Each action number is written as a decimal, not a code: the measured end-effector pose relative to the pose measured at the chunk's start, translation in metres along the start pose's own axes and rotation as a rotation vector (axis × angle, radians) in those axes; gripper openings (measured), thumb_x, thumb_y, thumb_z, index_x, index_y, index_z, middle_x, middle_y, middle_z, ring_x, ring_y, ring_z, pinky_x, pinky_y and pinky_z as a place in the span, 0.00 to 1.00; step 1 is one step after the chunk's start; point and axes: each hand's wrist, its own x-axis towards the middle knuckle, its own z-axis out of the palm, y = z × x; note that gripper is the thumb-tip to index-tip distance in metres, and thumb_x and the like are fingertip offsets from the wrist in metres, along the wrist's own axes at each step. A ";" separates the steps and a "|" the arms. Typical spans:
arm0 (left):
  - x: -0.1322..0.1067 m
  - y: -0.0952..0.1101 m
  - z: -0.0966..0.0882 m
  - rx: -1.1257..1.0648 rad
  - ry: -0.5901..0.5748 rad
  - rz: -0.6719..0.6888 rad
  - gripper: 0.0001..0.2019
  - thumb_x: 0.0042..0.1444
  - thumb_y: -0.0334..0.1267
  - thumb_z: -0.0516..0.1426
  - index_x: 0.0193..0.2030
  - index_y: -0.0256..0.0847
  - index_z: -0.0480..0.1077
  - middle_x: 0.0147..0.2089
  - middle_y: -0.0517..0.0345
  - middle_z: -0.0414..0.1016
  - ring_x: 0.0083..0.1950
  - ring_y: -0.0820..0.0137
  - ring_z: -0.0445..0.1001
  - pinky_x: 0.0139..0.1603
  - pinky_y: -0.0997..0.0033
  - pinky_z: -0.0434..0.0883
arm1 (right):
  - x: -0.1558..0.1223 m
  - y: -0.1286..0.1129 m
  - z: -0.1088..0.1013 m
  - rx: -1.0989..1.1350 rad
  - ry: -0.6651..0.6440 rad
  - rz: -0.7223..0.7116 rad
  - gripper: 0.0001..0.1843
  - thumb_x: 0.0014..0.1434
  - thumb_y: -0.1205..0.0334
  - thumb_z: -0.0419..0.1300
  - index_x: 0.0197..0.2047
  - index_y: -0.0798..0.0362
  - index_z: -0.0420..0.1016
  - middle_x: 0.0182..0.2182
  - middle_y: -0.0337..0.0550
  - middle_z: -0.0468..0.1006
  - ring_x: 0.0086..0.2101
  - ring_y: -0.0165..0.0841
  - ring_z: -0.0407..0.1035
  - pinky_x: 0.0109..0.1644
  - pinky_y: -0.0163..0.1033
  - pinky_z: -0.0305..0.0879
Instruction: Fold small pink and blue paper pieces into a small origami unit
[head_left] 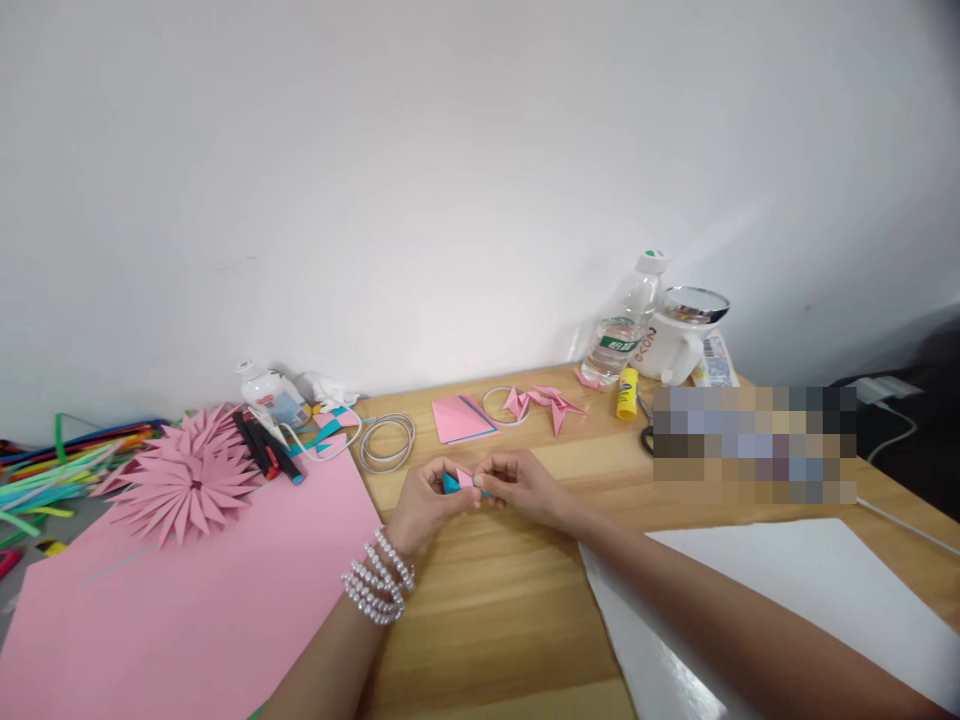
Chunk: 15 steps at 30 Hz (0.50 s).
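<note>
Both hands meet over the middle of the wooden table (487, 600). My left hand (426, 502), with pearl bracelets on its wrist, and my right hand (519, 486) pinch a small folded paper piece (460, 481), pink on one side and blue on the other. Fingers of both hands are closed on it. Just beyond the hands lie a pink and blue paper square (460, 417) and several folded pink paper pieces (544, 403).
A large pink sheet (187, 610) with a pink paper flower (182, 480) lies left, beside markers (266, 448) and coloured strips (52, 475). Wire rings (386, 441), a glue stick (627, 393), water bottle (624, 325), white mug (679, 340) stand behind. White paper (787, 590) lies right.
</note>
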 end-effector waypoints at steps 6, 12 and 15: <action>0.000 -0.001 0.006 -0.220 0.081 -0.020 0.10 0.32 0.33 0.66 0.21 0.33 0.69 0.20 0.60 0.71 0.21 0.77 0.67 0.25 0.77 0.65 | 0.002 0.006 0.002 0.036 0.077 -0.036 0.16 0.49 0.51 0.58 0.23 0.56 0.66 0.18 0.35 0.68 0.18 0.23 0.58 0.23 0.30 0.56; 0.002 -0.004 -0.001 -0.104 0.028 -0.010 0.11 0.31 0.32 0.67 0.23 0.33 0.70 0.19 0.60 0.72 0.19 0.76 0.68 0.23 0.77 0.65 | 0.002 0.002 0.002 0.009 0.037 0.001 0.16 0.49 0.51 0.57 0.23 0.56 0.67 0.17 0.36 0.68 0.17 0.23 0.58 0.22 0.30 0.55; 0.003 -0.003 -0.007 -0.068 -0.023 -0.031 0.12 0.30 0.32 0.67 0.22 0.33 0.69 0.19 0.58 0.73 0.19 0.76 0.68 0.22 0.77 0.65 | 0.001 -0.001 0.001 -0.018 0.004 0.018 0.15 0.49 0.52 0.57 0.23 0.56 0.67 0.17 0.36 0.68 0.17 0.23 0.58 0.23 0.30 0.55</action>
